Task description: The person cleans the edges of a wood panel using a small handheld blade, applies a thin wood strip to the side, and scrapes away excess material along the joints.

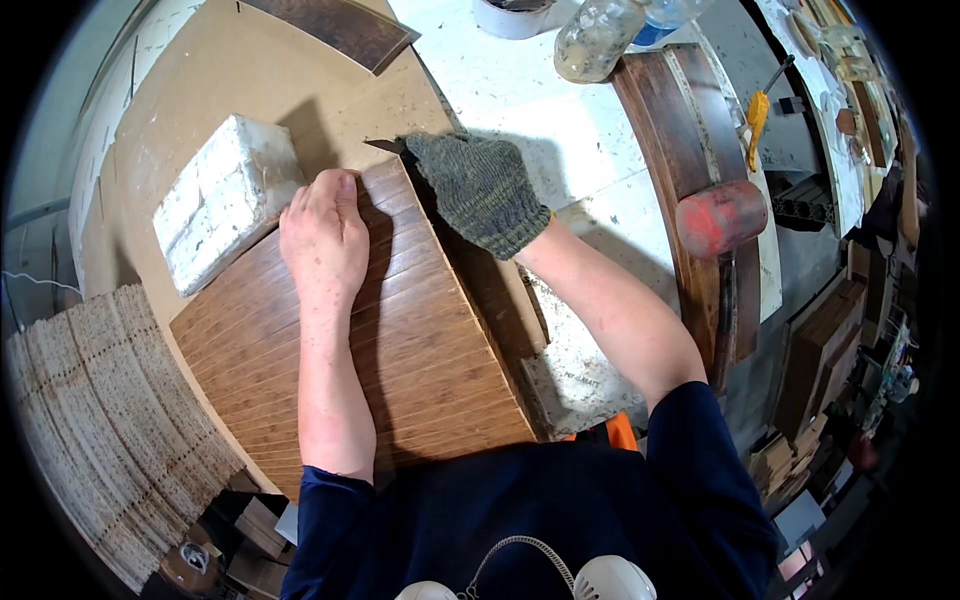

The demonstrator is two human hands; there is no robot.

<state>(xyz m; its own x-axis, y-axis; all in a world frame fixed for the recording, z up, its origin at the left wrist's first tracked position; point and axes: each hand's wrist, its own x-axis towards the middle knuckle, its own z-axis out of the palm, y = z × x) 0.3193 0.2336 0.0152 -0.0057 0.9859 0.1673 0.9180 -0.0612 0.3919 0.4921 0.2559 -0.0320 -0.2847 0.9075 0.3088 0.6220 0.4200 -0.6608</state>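
A brown slatted wooden panel (430,340) lies in front of me on a tan board (230,60). My left hand (328,232) is bare, its fingers curled over the panel's far edge close to the far right corner. Just beyond that corner is my right hand (480,190), in a dark grey-green knitted glove. Its fingers are closed, and a thin dark pointed piece like a blade (384,147) sticks out from them to the left. The glove hides the rest of that piece. Beside my left hand, a white wrapped block (225,200) rests against the panel's far edge.
To the right, a red-headed mallet (720,218) lies on curved dark wood pieces (660,130). A cloudy jar (598,42) and a yellow-handled screwdriver (757,125) are near them. A dark plank (335,30) lies at the far side; a woven slatted mat (110,400) hangs at left.
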